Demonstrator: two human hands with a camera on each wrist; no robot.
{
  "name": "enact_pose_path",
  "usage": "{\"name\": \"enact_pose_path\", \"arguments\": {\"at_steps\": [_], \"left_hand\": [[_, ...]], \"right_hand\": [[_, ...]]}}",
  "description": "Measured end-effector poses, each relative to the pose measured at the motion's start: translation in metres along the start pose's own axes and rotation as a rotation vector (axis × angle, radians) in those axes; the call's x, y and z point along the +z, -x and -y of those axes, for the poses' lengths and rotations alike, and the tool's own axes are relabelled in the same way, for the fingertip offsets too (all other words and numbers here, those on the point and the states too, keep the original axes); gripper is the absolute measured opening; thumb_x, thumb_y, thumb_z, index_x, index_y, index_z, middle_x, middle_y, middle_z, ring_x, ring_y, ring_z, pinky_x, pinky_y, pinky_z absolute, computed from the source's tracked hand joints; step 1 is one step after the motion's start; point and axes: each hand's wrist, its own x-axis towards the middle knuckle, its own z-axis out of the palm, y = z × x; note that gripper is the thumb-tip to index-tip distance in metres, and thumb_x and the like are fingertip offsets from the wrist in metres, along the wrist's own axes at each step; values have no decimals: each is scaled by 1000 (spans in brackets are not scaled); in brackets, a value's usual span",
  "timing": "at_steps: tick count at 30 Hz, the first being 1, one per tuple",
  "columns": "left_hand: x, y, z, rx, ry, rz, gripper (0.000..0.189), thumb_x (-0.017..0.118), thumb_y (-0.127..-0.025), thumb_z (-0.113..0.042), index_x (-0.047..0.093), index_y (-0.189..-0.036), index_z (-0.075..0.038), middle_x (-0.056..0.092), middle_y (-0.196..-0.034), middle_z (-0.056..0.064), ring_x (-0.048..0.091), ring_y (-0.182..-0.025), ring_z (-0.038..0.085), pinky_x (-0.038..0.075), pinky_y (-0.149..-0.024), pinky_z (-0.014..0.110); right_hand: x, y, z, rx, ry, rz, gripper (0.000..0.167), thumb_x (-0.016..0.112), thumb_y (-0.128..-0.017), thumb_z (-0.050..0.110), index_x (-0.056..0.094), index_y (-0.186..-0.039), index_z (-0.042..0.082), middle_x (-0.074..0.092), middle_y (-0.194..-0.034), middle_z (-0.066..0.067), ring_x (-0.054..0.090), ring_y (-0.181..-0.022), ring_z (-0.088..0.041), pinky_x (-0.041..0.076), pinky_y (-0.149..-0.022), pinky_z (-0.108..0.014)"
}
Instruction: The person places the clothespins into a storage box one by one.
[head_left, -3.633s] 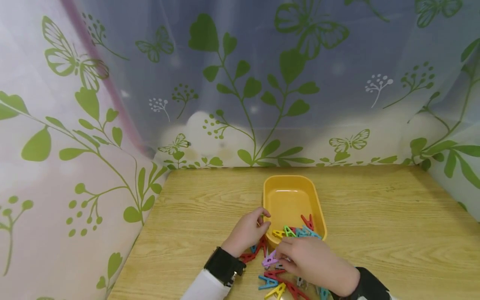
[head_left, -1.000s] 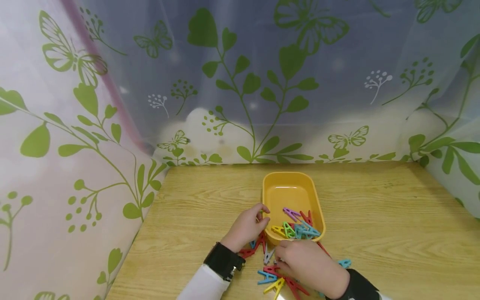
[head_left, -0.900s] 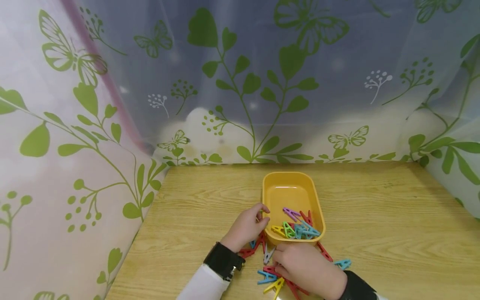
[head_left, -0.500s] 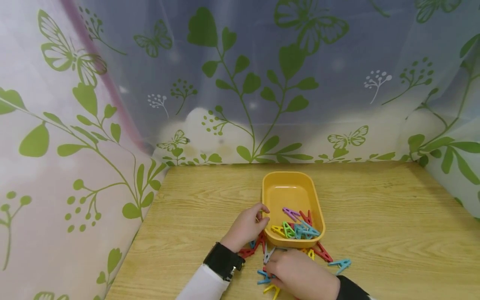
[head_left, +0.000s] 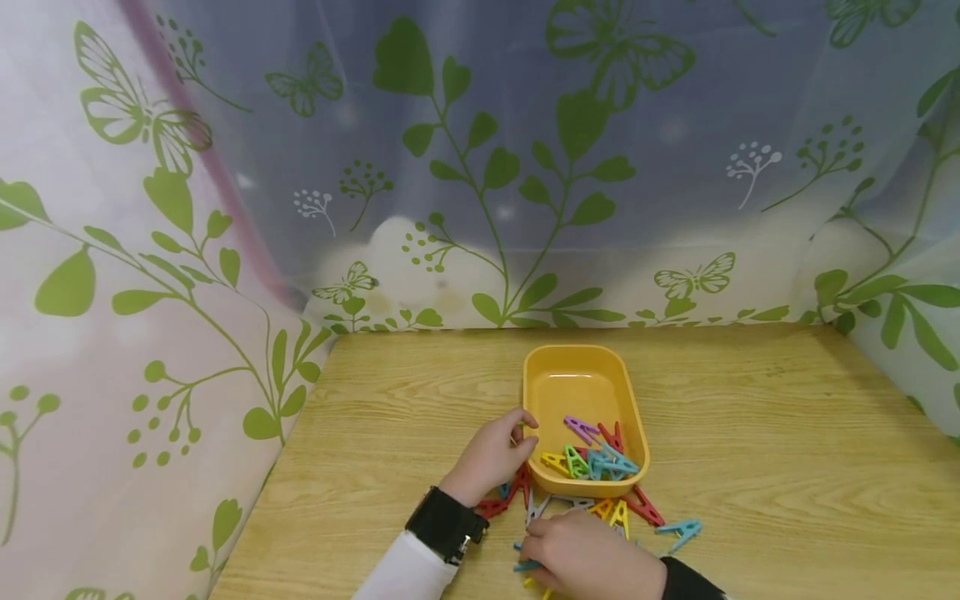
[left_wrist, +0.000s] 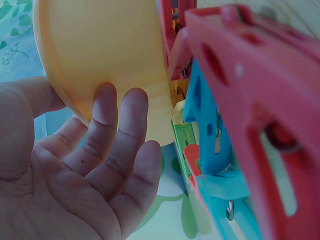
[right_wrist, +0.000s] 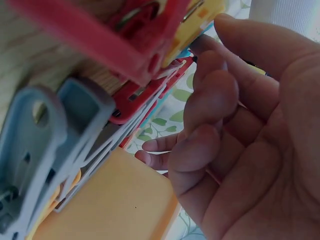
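Observation:
My left hand [head_left: 491, 457] grips the left rim of a yellow basin [head_left: 577, 358]. In the left wrist view its thumb reaches over the rim while several fingers [left_wrist: 104, 107] lie against the outer wall. Several coloured clothespins, among them a purple clothespin [head_left: 581, 428] and a green clothespin [head_left: 575, 461], lie inside. My right hand [head_left: 588, 557] is low over the pile in front of the basin, fingers bent, fingertips at a blue clothespin [head_left: 526, 567]. In the right wrist view its thumb and index fingertips are beside a yellow clothespin [right_wrist: 197, 20]; I cannot tell whether they pinch anything.
Loose clothespins lie around the basin's near end: a red clothespin [head_left: 645, 507], a light blue clothespin [head_left: 681, 532], a grey clothespin [head_left: 537, 505] and others. The wooden table [head_left: 750, 433] ends at a patterned curtain [head_left: 480, 208] behind and at both sides.
A purple clothespin is now in the basin, unlike in the oldest frame. My right hand has since moved left and nearer, uncovering yellow, orange and red clothespins. My left hand keeps its place.

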Motion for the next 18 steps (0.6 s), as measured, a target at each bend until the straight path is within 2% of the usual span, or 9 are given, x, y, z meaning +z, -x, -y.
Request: {"name": "enact_pose_path", "arguments": {"at_steps": [4,12,18], "left_hand": [[1,0,1,-1,7,1,19,64,-103,-19,65,-120,-10,55,-83,-1,47,-59,8,38,-54,22],[1,0,2,-2,8,0,17,64,-103,-19,65,-119,-13,55,-82,-2,47,-58,7,38,-53,22],[1,0,0,-13,11,5,18,63,-103,-19,64,-120,-13,55,-82,-2,46,-58,7,37,-53,22]], "right_hand": [[-1,-1,1,-3,-24,2,6,73,-97,31,73,-96,25,59,-84,19,55,-75,8,42,-62,-14],[0,-2,3,-6,30,12,5,73,-97,29,72,-92,27,58,-80,19,51,-71,7,39,-59,-14],[0,-3,0,-19,23,12,7,75,-95,27,71,-89,29,56,-80,19,47,-69,8,36,-58,-13]]}}
